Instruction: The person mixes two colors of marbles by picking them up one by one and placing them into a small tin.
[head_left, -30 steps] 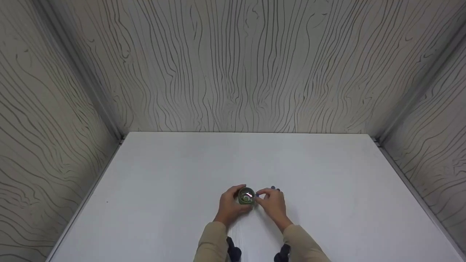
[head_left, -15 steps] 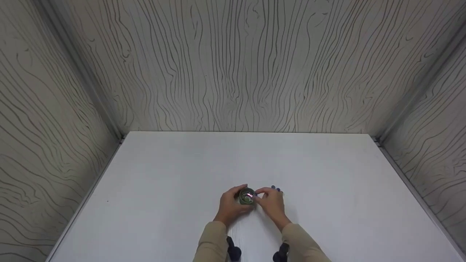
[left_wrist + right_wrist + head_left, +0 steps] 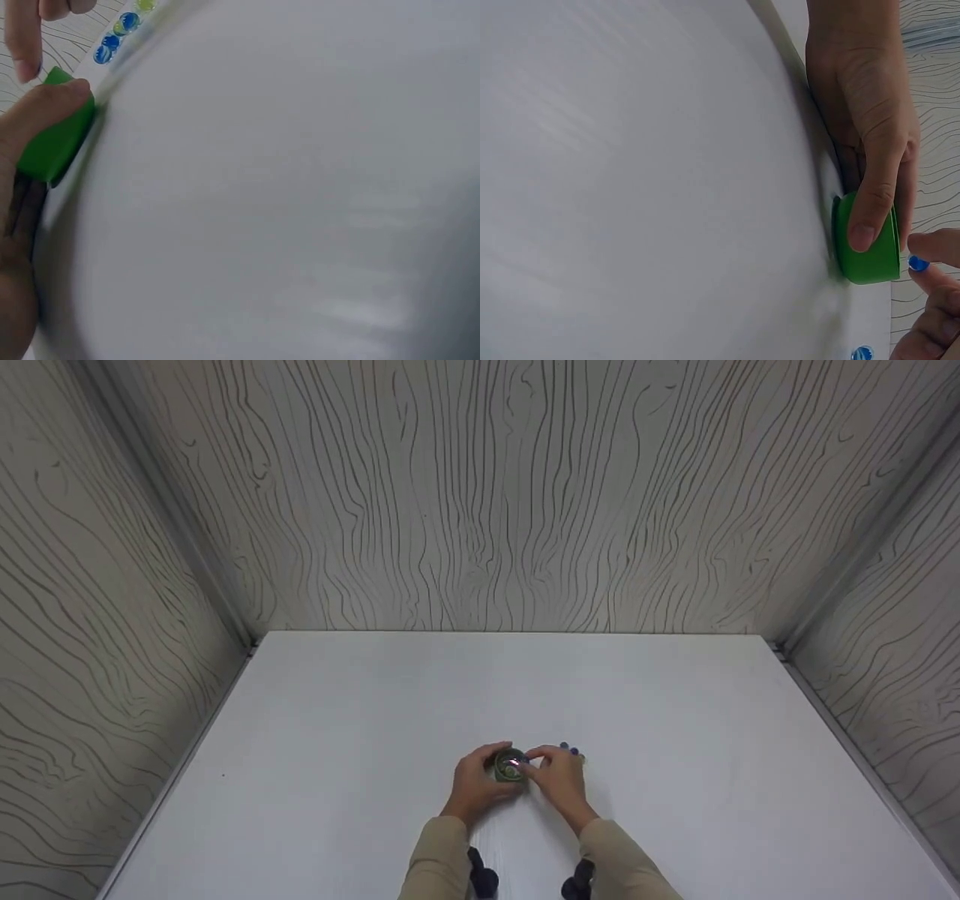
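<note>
My left hand (image 3: 474, 784) holds a small round green cup (image 3: 877, 264) upright on the white table, thumb on its near side and fingers round the far side. In the head view something shiny shows inside the cup, too small to make out. Over the cup's right rim is my right hand (image 3: 562, 786), pinching a blue glass marble (image 3: 918, 263) between thumb and index finger. Several more marbles (image 3: 129, 21), blue and yellow-green, lie on the table just beyond the right hand, partly hidden by it in the head view.
The white table (image 3: 337, 720) spreads out on all sides of the hands. Wood-grain panels (image 3: 480, 495) stand behind it and at both sides. Dark camera mounts (image 3: 484, 877) hang at the wrists.
My right hand has moved slightly left, bringing the pinched marble from beside the cup to over its rim. The left hand and cup have shifted a touch to the right.
</note>
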{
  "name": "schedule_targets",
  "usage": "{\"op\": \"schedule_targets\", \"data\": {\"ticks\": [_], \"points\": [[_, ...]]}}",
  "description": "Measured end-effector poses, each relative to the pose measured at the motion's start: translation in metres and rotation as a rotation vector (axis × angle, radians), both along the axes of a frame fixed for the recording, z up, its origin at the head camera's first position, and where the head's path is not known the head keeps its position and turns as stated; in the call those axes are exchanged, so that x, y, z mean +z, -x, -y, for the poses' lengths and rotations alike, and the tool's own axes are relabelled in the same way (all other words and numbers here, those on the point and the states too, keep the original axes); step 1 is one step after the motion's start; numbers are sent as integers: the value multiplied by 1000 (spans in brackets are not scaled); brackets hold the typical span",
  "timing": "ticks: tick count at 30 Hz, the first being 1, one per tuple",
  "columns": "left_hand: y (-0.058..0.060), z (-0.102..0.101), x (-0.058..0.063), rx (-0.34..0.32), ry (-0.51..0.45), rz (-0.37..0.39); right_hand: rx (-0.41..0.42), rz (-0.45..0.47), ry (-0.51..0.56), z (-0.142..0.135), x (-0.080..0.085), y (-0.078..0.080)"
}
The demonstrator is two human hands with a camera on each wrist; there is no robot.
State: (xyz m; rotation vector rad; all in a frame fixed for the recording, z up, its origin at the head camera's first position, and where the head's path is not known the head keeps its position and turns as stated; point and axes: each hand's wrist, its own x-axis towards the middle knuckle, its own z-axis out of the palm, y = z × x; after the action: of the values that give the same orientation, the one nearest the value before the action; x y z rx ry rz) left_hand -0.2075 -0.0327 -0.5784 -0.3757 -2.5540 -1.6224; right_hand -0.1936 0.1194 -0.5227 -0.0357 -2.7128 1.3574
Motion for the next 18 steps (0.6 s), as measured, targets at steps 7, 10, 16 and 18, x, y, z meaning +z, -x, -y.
{"op": "schedule_targets", "data": {"ticks": [7, 10, 16, 18], "points": [[0, -1, 1, 3, -9, -3, -9, 12, 0, 1, -2, 3], [0, -1, 1, 5, -19, 6, -5, 19, 2, 1, -2, 4], [0, -1, 1, 4, -26, 2, 4, 19, 0, 1, -3, 5], [0, -2, 1, 5, -31, 3, -2, 28, 0, 1, -4, 6]]}}
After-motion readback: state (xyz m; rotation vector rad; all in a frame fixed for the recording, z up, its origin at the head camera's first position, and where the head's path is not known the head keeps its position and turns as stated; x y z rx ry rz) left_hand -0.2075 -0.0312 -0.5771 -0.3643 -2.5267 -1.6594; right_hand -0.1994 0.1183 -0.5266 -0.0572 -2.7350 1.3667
